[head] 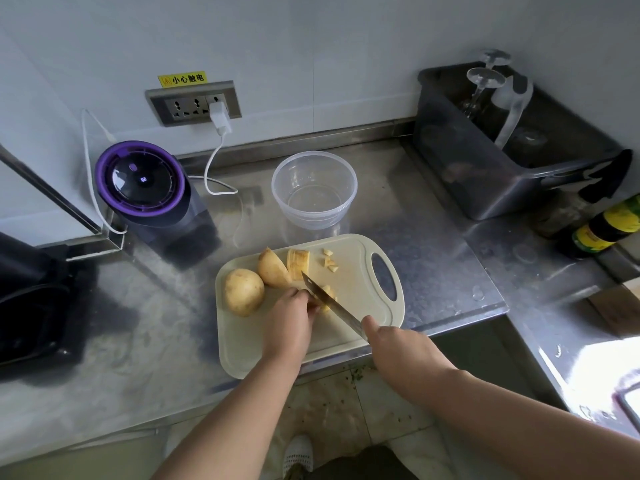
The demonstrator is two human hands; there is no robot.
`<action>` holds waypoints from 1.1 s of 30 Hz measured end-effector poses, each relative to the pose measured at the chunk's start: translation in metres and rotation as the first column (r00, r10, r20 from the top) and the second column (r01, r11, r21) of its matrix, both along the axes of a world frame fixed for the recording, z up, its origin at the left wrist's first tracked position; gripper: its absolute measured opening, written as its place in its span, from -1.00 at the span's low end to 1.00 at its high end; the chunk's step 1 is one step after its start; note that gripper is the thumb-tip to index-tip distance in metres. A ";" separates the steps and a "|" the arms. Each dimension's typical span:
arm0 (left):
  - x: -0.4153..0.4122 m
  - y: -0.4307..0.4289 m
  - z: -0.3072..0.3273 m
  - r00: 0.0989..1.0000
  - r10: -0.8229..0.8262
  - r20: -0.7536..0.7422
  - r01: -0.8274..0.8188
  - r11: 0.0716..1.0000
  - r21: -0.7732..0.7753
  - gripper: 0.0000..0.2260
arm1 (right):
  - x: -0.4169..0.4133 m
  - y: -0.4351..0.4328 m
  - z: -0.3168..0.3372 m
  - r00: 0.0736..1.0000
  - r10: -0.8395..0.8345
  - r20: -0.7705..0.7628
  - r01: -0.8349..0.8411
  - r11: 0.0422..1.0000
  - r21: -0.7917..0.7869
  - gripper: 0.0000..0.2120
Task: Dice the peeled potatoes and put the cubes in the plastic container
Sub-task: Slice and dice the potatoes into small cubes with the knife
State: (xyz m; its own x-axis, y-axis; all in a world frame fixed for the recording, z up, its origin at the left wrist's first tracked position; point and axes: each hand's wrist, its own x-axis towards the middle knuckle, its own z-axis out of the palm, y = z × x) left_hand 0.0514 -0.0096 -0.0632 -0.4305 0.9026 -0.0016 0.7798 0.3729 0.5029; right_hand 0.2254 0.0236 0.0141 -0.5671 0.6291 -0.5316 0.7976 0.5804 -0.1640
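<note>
A cream cutting board (349,299) lies on the steel counter. On its left sits a whole peeled potato (243,291), with a cut potato half (272,268) and a stack of slices (297,263) behind it. A few small cubes (330,260) lie near the board's handle hole. My left hand (289,320) presses down on potato pieces (327,295) at the board's middle. My right hand (398,344) grips a knife (329,301) whose blade lies across those pieces. The clear plastic container (314,188) stands empty behind the board.
A purple-topped appliance (145,188) with a white cable stands at the back left under a wall socket. A dark bin (512,147) with glassware sits at the back right, bottles (602,230) beside it. The counter's front edge runs just under the board.
</note>
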 end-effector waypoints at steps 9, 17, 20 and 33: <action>0.000 -0.001 0.001 1.000 -0.006 0.002 0.006 1.000 0.005 -0.89 | 0.000 0.004 -0.002 0.997 -0.070 0.027 0.072 0.993 -0.089 -0.62; -0.005 -0.008 -0.001 0.992 0.020 0.123 -0.021 1.000 0.007 -0.76 | 0.007 -0.005 -0.004 0.995 -0.086 -0.054 0.089 0.995 0.050 -0.71; -0.006 -0.009 0.000 0.991 0.049 0.127 -0.050 0.999 0.004 -0.76 | 0.004 -0.008 -0.003 0.997 -0.059 -0.042 0.061 0.996 0.067 -0.71; -0.006 -0.007 0.005 0.995 0.063 0.076 -0.060 0.997 -0.038 -0.87 | 0.001 -0.013 -0.004 0.998 -0.046 -0.053 0.049 0.996 0.075 -0.70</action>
